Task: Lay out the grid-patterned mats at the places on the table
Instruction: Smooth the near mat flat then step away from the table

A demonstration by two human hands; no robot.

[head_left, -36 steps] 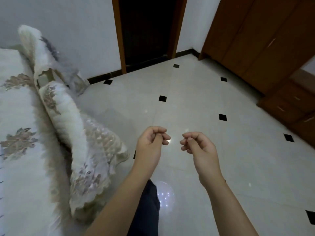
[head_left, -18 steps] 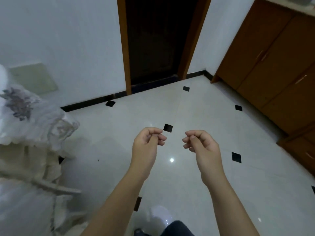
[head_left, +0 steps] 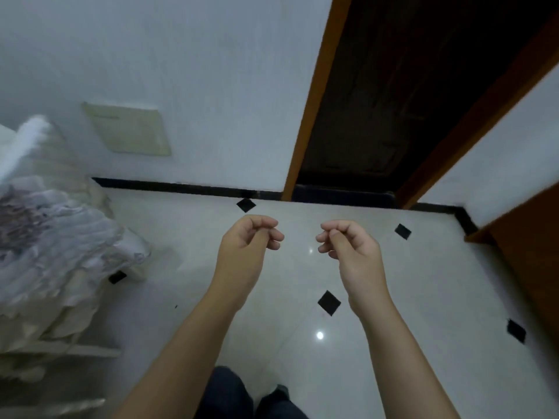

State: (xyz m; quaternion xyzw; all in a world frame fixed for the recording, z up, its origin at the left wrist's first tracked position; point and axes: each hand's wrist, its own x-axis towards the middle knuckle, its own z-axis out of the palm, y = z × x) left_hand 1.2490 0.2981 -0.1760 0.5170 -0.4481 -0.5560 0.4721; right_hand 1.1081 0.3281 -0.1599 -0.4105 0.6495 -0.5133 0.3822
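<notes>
No grid-patterned mat and no table appear in the head view. My left hand (head_left: 251, 249) and my right hand (head_left: 351, 249) are raised side by side in front of me, above the pale tiled floor (head_left: 393, 297). On each hand the fingers are curled in toward the thumb, and neither holds anything. A gap of about a hand's width separates them.
A cloth-covered piece of furniture with ruffled white fabric (head_left: 45, 252) stands at the left. A dark open doorway with an orange-brown frame (head_left: 311, 95) is ahead, and a brown wooden cabinet (head_left: 529, 255) is at the right. My dark trouser legs (head_left: 236, 394) show at the bottom.
The view has swung up and to the right toward the doorway, so the covered furniture slid to the left edge. Both hands keep the same curled pose, side by side.
</notes>
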